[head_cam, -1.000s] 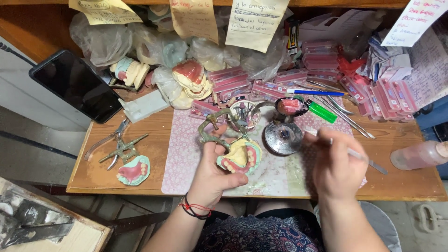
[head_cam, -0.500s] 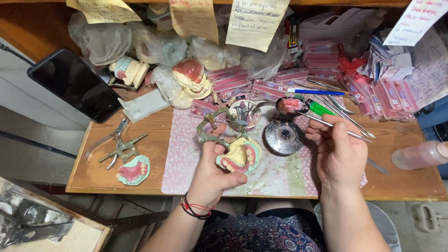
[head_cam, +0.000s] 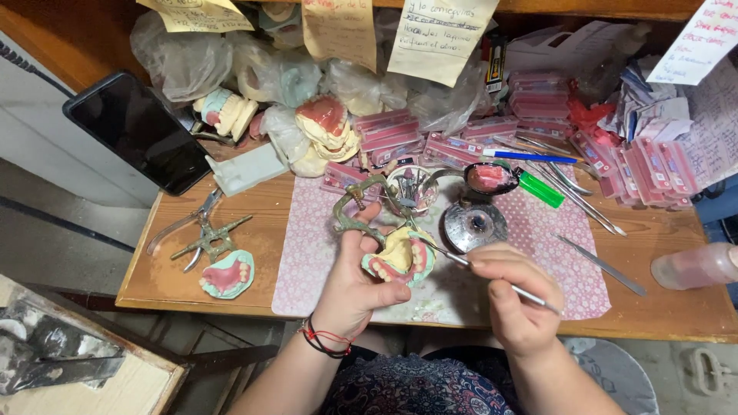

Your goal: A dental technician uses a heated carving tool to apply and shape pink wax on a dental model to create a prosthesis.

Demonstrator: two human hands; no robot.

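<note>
Moved: the right hand (head_cam: pixel 516 301) has come back from the little pink dish (head_cam: pixel 489 177), and the tip of its thin metal tool (head_cam: pixel 492 280) now sits at the tooth model (head_cam: pixel 400 257); half a second ago the tool reached up to that dish
Stayed: the left hand (head_cam: pixel 357 280) still holds the tooth model in the same place over the pink mat (head_cam: pixel 307 253)
Tooth model: a yellow lump with pink gums and a row of small white teeth, fixed in a greenish metal frame (head_cam: pixel 355 207) that sticks up behind it
Where the model is: above the middle of the pink mat, near its front edge
Left hand: closed around the tooth model from below, thumb on the front of it, red strings on the wrist
Right hand: pinched shut on the thin metal tool like a pencil, just to the right of the model
Tool: slants from the right hand up and left to the model, where its tip touches
Round metal stand (head_cam: pixel 473 226): on the pink mat, just behind the right hand
Other tooth model (head_cam: pixel 227 274): pink and pale green, on the wooden table (head_cam: pixel 676 307), left of the pink mat
Pliers (head_cam: pixel 201 230): left of the pink mat, just behind the other tooth model
Black phone (head_cam: pixel 138 131): far left and behind the pink mat, leaning up
</note>
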